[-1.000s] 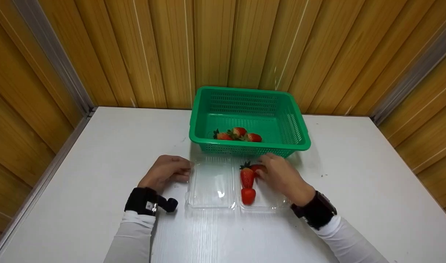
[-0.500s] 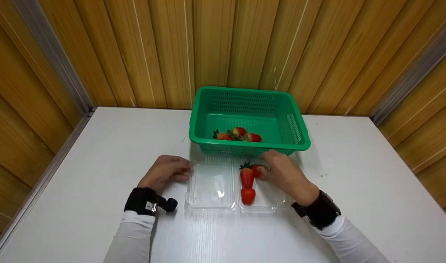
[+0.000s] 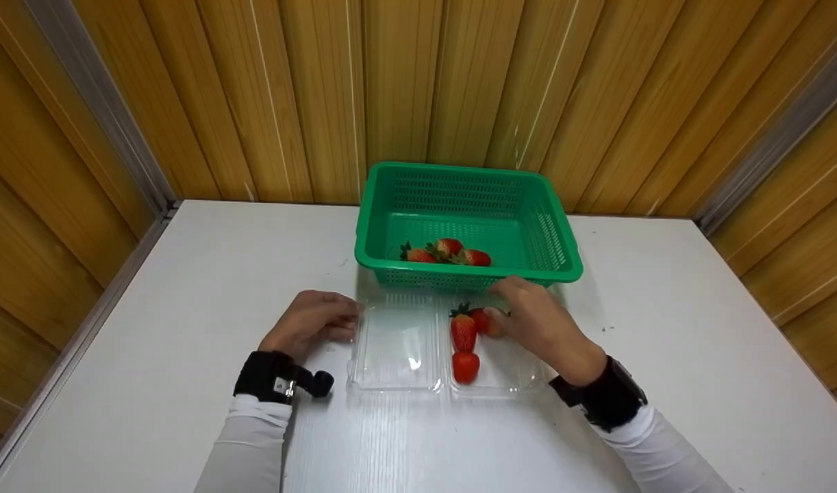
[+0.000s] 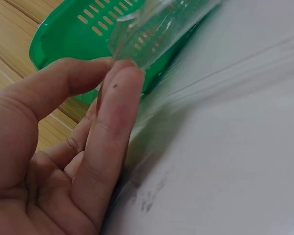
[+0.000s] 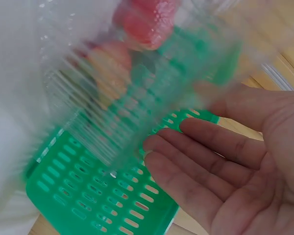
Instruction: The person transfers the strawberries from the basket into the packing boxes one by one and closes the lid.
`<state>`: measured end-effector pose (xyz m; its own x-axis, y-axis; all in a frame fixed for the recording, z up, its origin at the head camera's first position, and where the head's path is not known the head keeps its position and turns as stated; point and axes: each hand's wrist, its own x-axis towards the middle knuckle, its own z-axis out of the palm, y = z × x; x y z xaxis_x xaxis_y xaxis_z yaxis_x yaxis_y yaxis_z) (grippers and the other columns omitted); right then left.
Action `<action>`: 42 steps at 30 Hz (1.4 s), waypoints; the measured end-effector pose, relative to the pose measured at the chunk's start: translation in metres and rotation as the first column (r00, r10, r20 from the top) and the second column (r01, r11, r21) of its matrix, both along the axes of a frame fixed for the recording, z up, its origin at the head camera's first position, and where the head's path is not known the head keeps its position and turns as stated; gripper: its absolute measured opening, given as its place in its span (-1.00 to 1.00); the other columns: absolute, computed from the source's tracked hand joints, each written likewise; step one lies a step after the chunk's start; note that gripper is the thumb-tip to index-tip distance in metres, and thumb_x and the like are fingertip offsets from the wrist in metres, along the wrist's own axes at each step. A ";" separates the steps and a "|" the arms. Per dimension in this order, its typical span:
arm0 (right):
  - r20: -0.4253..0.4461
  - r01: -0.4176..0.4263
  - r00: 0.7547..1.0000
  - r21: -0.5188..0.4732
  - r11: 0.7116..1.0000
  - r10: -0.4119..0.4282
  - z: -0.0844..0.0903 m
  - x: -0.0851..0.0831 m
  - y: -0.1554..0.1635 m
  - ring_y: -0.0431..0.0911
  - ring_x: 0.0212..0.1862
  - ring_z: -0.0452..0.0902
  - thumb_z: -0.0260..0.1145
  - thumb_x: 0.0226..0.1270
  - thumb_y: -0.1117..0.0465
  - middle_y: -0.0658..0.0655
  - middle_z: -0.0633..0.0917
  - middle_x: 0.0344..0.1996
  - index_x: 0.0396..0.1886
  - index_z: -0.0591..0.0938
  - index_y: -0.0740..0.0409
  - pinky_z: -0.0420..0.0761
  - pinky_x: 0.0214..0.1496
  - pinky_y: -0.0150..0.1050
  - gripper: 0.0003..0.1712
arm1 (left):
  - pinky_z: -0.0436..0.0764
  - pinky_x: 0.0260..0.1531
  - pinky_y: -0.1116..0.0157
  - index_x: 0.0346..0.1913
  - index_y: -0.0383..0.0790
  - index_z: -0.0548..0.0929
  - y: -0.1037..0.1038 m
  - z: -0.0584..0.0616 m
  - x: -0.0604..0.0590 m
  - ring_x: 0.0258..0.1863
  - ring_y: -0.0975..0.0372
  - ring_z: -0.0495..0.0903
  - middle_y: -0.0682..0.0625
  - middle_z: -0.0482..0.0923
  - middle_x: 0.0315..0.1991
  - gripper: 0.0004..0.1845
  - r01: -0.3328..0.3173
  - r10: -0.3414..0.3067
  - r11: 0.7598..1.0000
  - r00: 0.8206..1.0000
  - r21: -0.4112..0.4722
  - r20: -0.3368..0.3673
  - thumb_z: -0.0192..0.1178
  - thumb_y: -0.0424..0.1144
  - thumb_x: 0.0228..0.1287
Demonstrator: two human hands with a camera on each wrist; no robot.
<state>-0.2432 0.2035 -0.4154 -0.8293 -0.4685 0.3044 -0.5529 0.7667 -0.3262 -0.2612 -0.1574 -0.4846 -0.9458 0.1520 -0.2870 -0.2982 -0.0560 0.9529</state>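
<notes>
right hand [image 3: 540,329] back from glossy strawberry [image 3: 483,321]

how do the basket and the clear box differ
Color: the basket is green; the box is colorless and see-through.
Shape: the basket is one deep tub with slotted walls; the box lies open as two shallow halves.
Place: the basket stands farther from the person; the box lies nearer, between the hands.
Shared: both are on the white table and hold strawberries.
</notes>
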 end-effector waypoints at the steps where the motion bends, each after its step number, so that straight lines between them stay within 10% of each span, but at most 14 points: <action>1: -0.003 0.005 1.000 0.002 1.000 -0.005 0.001 0.000 0.000 0.17 0.02 0.71 0.56 0.30 0.40 0.30 0.75 -0.06 0.03 0.69 0.38 0.77 0.10 0.07 -0.65 | 0.81 -0.27 0.29 -0.02 -0.51 0.73 0.000 0.000 0.000 -0.39 0.20 0.73 -0.19 0.70 -0.23 -0.72 0.001 -0.001 1.000 1.000 -0.001 0.000 0.45 -0.36 0.32; 42: -0.052 0.034 0.998 -0.079 0.996 -0.038 0.027 0.002 -0.004 0.15 0.00 0.72 0.55 0.34 0.36 0.28 0.76 -0.09 -0.01 0.73 0.36 0.78 0.10 0.06 -0.72 | 0.81 -0.30 0.28 -0.14 -0.41 0.79 0.001 -0.002 -0.004 -0.48 0.19 0.74 -0.14 0.70 -0.38 -0.80 -0.006 0.005 0.998 1.000 -0.065 -0.003 0.46 -0.32 0.30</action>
